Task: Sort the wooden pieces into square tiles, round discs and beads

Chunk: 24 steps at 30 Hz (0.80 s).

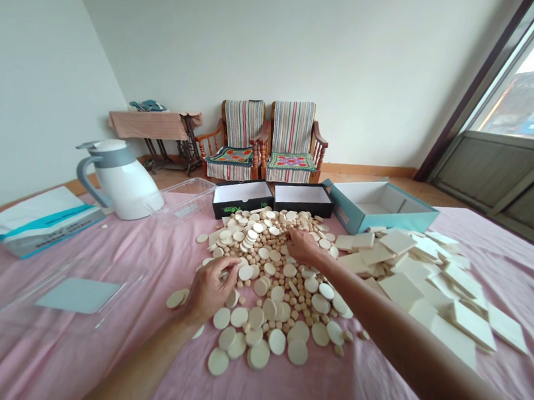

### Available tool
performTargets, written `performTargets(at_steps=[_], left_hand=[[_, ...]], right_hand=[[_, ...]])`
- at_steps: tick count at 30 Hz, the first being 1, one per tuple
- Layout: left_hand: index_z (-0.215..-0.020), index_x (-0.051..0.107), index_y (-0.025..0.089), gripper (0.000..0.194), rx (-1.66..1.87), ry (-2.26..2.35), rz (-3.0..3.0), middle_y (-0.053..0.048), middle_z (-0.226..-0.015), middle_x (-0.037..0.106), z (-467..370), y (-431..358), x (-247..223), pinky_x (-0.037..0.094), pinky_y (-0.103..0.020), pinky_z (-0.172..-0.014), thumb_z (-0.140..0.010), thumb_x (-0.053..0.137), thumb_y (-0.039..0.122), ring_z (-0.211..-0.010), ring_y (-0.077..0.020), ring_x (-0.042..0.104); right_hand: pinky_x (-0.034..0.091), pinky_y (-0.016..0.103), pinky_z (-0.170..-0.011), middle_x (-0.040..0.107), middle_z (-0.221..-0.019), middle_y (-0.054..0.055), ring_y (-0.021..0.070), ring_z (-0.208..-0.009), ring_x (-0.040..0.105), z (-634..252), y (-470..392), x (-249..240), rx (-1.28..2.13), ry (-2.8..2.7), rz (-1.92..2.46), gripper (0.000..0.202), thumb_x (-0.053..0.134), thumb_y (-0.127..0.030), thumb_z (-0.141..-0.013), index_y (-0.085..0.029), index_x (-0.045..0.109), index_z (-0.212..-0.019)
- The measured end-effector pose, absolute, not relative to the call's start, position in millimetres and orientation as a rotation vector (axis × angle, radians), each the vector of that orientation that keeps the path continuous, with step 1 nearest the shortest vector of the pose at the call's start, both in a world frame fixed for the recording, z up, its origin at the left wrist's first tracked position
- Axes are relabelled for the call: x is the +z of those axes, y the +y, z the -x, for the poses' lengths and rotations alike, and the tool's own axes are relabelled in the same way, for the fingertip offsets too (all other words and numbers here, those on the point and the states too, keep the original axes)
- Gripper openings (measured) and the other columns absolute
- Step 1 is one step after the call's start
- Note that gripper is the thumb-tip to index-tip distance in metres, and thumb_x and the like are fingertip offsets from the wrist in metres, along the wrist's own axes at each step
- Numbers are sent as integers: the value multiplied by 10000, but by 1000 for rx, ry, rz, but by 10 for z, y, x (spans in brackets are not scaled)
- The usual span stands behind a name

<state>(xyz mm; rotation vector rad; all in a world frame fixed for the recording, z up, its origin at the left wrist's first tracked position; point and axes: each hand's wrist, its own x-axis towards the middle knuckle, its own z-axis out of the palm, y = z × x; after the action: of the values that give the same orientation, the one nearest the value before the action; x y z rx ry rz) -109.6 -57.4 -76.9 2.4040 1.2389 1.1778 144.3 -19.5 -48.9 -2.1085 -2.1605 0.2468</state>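
Note:
A heap of pale wooden discs (pixel 259 353) and small wooden cubes (pixel 270 243) is spread over the middle of the pink cloth. At the heap's left side is my left hand (pixel 210 286), its fingers curled and the thumb bent in. A wooden disc (pixel 224 275) shows between those fingers. My right hand (pixel 304 247) reaches into the far part of the heap, fingertips down among the cubes and drawn together. Whatever the right fingertips grip is too small or hidden to make out.
Behind the heap stand two black boxes (pixel 242 213) and a teal box (pixel 375 223). Square wooden tiles (pixel 402 288) are piled at right. On the left are a white jug (pixel 124 184), a clear plastic tray (pixel 187 195), a clear lid (pixel 77 295) and a plastic bag (pixel 48 224).

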Motion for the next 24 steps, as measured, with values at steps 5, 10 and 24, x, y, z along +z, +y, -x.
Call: performTargets(at_steps=[5,10,24], left_hand=[[-987,635,200,174,1172,1229,-2389,-31,-930,717,1099,-571,-775,544,-266,-764,-889,515,280,-849,-162,677],[-991,636,201,173,1171,1230,-2385,-29,-935,717,1098,-572,-774,542,-267,-773,-886,519,276,-850,-158,675],[-990,638,208,167,1157,1228,-2378,-28,-939,715,1115,-574,-790,544,-266,-764,-884,531,281,-854,-160,676]], right_hand=[[419,292,-751,673,-1046,109,246,-955,596,-1448,-148,-451,383,-2109,2154,356,558,-255,-705,-164,643,-1039],[423,302,-735,669,-1005,105,262,-952,589,-1419,-139,-421,455,-2088,2150,332,585,-283,-672,-178,671,-975],[385,221,-651,682,-919,37,152,-823,601,-1179,-503,-166,514,-2150,1824,196,554,-173,-732,-194,621,-915]])
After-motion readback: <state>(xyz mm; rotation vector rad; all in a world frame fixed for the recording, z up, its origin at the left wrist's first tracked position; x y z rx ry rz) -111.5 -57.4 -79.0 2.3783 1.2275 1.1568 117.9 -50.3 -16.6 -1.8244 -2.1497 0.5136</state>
